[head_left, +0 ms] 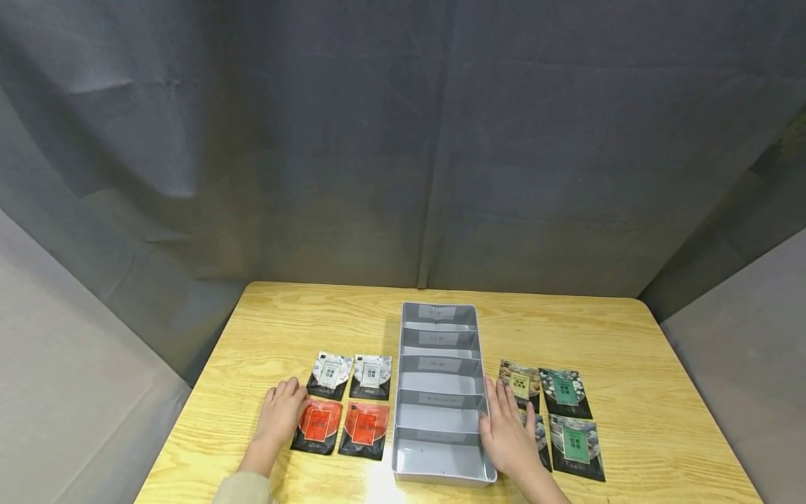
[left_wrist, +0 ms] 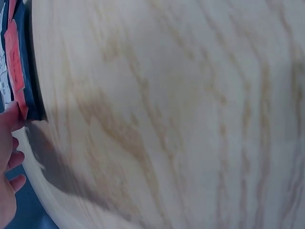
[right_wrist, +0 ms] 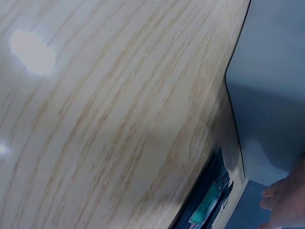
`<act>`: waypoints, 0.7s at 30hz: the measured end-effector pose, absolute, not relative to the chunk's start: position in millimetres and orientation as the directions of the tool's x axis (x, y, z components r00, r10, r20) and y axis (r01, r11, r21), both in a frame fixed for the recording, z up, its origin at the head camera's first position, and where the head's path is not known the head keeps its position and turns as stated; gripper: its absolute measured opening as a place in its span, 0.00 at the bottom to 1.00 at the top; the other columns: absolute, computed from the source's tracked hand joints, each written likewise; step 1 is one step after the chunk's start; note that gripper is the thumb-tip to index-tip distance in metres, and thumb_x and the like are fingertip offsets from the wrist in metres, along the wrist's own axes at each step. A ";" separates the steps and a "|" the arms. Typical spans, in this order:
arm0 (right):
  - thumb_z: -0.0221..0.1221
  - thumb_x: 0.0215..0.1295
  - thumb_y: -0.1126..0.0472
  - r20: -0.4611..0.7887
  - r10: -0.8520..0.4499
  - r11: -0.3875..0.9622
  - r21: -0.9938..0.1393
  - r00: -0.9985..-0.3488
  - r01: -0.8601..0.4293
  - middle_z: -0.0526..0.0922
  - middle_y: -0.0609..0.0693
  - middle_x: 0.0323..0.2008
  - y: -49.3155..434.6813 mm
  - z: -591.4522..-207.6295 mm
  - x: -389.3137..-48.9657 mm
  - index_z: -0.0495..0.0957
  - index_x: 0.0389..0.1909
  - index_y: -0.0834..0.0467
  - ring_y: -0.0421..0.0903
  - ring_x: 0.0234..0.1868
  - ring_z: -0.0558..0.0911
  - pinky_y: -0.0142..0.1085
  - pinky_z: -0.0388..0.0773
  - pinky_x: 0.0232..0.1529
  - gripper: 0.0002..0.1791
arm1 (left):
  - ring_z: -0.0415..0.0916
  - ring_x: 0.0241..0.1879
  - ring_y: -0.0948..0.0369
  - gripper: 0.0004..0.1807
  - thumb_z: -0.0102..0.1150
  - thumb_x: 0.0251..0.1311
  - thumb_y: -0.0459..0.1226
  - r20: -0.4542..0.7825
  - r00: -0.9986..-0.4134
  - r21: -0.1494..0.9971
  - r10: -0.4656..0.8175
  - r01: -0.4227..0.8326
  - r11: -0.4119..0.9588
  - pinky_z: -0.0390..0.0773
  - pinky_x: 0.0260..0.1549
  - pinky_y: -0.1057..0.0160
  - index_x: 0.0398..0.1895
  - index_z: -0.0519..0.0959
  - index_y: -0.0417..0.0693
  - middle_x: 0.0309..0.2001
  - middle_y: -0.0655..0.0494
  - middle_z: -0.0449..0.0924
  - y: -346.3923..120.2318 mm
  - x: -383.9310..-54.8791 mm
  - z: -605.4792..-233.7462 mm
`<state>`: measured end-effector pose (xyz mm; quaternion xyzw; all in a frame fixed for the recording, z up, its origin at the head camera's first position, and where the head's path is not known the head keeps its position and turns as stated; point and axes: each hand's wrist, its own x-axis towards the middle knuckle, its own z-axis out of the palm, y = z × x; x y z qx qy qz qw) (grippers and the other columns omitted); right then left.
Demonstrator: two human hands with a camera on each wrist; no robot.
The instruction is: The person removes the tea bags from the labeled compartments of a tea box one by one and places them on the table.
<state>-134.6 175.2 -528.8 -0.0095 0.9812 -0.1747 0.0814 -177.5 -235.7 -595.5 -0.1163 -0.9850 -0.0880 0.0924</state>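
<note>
My left hand (head_left: 281,413) rests at the left side of the packets, its fingertips touching the edge of the nearer left red packet (head_left: 317,425). In the left wrist view, the fingers (left_wrist: 13,117) meet that packet's corner (left_wrist: 19,76). Another red packet (head_left: 364,428) lies beside it, with two white-and-black packets (head_left: 330,375) behind. My right hand (head_left: 507,432) lies with extended fingers against the right side of a grey divided box (head_left: 443,455). Right of that hand are a yellow-labelled packet (head_left: 520,382) and green-labelled packets (head_left: 576,446); the hand partly covers one packet (head_left: 543,441).
The grey box stands lengthwise on a wooden table (head_left: 655,406), with several compartments bearing paper labels (head_left: 439,338). Dark grey cloth (head_left: 352,154) hangs behind the table's far edge. Pale panels (head_left: 75,378) flank the left and right sides.
</note>
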 end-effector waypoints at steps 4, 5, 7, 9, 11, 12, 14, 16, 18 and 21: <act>0.35 0.70 0.53 -0.174 -0.047 0.937 -0.349 -0.984 0.017 0.47 0.63 0.69 175.1 -529.0 -134.7 0.40 0.72 0.55 0.62 0.69 0.46 0.64 0.31 0.61 0.32 | 0.63 0.36 0.53 0.08 0.58 0.56 0.41 0.213 -0.958 0.165 0.193 0.230 0.959 0.65 0.42 0.49 0.27 0.74 0.48 0.32 0.55 0.63 -235.0 -175.8 -595.3; 0.35 0.70 0.53 -0.178 -0.047 0.938 -0.347 -0.983 0.018 0.47 0.63 0.69 175.3 -529.1 -134.7 0.39 0.72 0.55 0.62 0.69 0.46 0.64 0.31 0.61 0.32 | 0.63 0.36 0.53 0.08 0.58 0.56 0.41 0.214 -0.959 0.170 0.186 0.224 0.960 0.65 0.42 0.49 0.26 0.74 0.48 0.32 0.55 0.62 -234.9 -175.4 -595.0; 0.35 0.70 0.53 -0.180 -0.047 0.939 -0.342 -0.983 0.018 0.46 0.63 0.70 175.4 -529.3 -135.1 0.40 0.72 0.55 0.62 0.69 0.46 0.64 0.31 0.61 0.32 | 0.63 0.36 0.53 0.08 0.57 0.57 0.41 0.218 -0.961 0.179 0.170 0.211 0.961 0.65 0.42 0.49 0.27 0.74 0.48 0.32 0.55 0.62 -234.5 -174.8 -593.9; 0.36 0.70 0.53 -0.177 -0.046 0.940 -0.339 -0.983 0.017 0.47 0.63 0.69 175.5 -529.4 -135.4 0.40 0.72 0.55 0.62 0.69 0.46 0.64 0.32 0.61 0.32 | 0.63 0.37 0.52 0.08 0.56 0.58 0.42 0.216 -0.965 0.189 0.148 0.190 0.964 0.64 0.42 0.49 0.27 0.73 0.48 0.32 0.55 0.62 -234.1 -174.4 -592.5; 0.36 0.70 0.53 -0.168 -0.045 0.942 -0.336 -0.985 0.014 0.47 0.64 0.69 175.6 -529.3 -135.3 0.41 0.72 0.56 0.62 0.69 0.46 0.64 0.32 0.61 0.32 | 0.64 0.37 0.52 0.08 0.55 0.59 0.43 0.211 -0.970 0.202 0.119 0.163 0.966 0.64 0.41 0.49 0.28 0.73 0.48 0.33 0.55 0.63 -233.1 -174.1 -590.1; 0.37 0.69 0.53 -0.164 -0.044 0.942 -0.335 -0.986 0.014 0.47 0.64 0.69 175.5 -529.2 -135.1 0.42 0.72 0.56 0.62 0.69 0.47 0.64 0.32 0.61 0.32 | 0.64 0.37 0.52 0.09 0.55 0.59 0.43 0.204 -0.974 0.211 0.102 0.145 0.967 0.64 0.41 0.49 0.29 0.73 0.48 0.33 0.54 0.63 -232.4 -173.8 -588.5; 0.38 0.69 0.53 -0.154 -0.040 0.944 -0.329 -0.987 0.012 0.48 0.64 0.69 175.3 -529.4 -135.0 0.43 0.71 0.56 0.63 0.69 0.47 0.64 0.33 0.61 0.32 | 0.64 0.38 0.52 0.09 0.53 0.61 0.44 0.184 -0.981 0.231 0.067 0.110 0.967 0.64 0.41 0.49 0.30 0.73 0.48 0.35 0.54 0.65 -230.4 -173.2 -584.4; 0.39 0.68 0.53 -0.142 -0.034 0.948 -0.317 -0.989 0.013 0.48 0.65 0.69 174.9 -528.8 -134.8 0.44 0.71 0.56 0.63 0.68 0.48 0.64 0.34 0.61 0.33 | 0.64 0.39 0.52 0.09 0.53 0.61 0.44 0.171 -0.984 0.256 0.040 0.084 0.963 0.64 0.41 0.48 0.32 0.74 0.48 0.37 0.53 0.66 -227.2 -173.2 -578.9; 0.41 0.67 0.53 -0.135 -0.030 0.953 -0.303 -0.990 0.012 0.49 0.65 0.68 174.5 -527.2 -134.9 0.45 0.71 0.56 0.63 0.68 0.49 0.64 0.35 0.61 0.33 | 0.65 0.41 0.52 0.10 0.52 0.61 0.44 0.161 -0.987 0.284 0.021 0.067 0.956 0.64 0.43 0.48 0.35 0.74 0.47 0.39 0.52 0.67 -223.3 -173.1 -572.0; 0.45 0.65 0.53 -0.126 -0.041 0.959 -0.284 -0.991 -0.004 0.50 0.66 0.68 174.0 -519.6 -135.3 0.48 0.71 0.57 0.64 0.67 0.51 0.64 0.38 0.61 0.35 | 0.65 0.44 0.51 0.11 0.52 0.62 0.43 0.170 -0.985 0.329 0.012 0.068 0.942 0.64 0.45 0.47 0.39 0.75 0.46 0.43 0.50 0.69 -215.9 -175.2 -560.5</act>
